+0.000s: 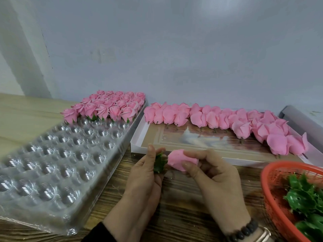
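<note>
Rose (181, 159) pinched in right hand (215, 180), likely calyx (159, 163) in left hand (143, 175), above woodgrain table (180, 199).

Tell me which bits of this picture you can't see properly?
Head view: the green calyx is partly hidden by fingers of the left hand.
Head view: the right hand covers the far end of the pink rose head.
Head view: the orange basket is cut off by the right and bottom edges.
Head view: the clear blister tray is blurred and cut off at the left edge.
</note>
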### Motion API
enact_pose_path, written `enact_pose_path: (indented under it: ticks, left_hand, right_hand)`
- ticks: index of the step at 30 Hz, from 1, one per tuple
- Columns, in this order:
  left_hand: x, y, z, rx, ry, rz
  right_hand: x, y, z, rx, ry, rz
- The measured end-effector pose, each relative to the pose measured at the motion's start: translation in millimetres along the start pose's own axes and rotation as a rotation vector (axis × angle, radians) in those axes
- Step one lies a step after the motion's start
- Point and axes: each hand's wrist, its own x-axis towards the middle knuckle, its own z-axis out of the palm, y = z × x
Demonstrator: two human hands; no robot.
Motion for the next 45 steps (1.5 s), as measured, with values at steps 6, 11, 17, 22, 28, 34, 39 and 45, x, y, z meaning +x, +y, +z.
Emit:
enact_pose_path:
  ticks: [6,11,17,22,28,34,39,45]
  left_hand:
    - [-2.0,-0.6,2.8,-0.033,-0.049,-0.022]
    - [-4.9,0.0,4.2,0.001,-0.116,-0.003]
    - [-7.4,-2.7,4.1,0.024,-0.166,0.022]
    - [-10.2,-7.0,4.6,0.130,-0.215,0.080]
    - [-13.3,-8.5,6.0,0.141,-0.268,0.055]
    - [-17.3,-9.5,8.7,0.150,-0.301,0.007]
    - [-16.2,-4.7,8.4,0.212,-0.318,-0.006]
    - [-11.3,4.7,-2.5,0.796,-0.340,0.347]
  right_hand:
    - [-5.0,-0.1,7.1,-0.018,-0.056,-0.029]
    - [-2.8,4.8,3.4,-0.149,-0.041,-0.088]
    - [-2.6,7.5,3.6,-0.320,-0.030,-0.196]
    - [-2.1,6.0,1.8,-0.455,-0.013,-0.303]
    - [-2.0,5.5,0.7,-0.513,-0.031,-0.394]
    - [-0.7,5.7,0.9,-0.517,-0.028,-0.395]
    - [4.1,10.0,-4.3,-0.444,-0.002,-0.284]
    - [13.0,11.4,-16.4,-0.281,0.024,-0.121]
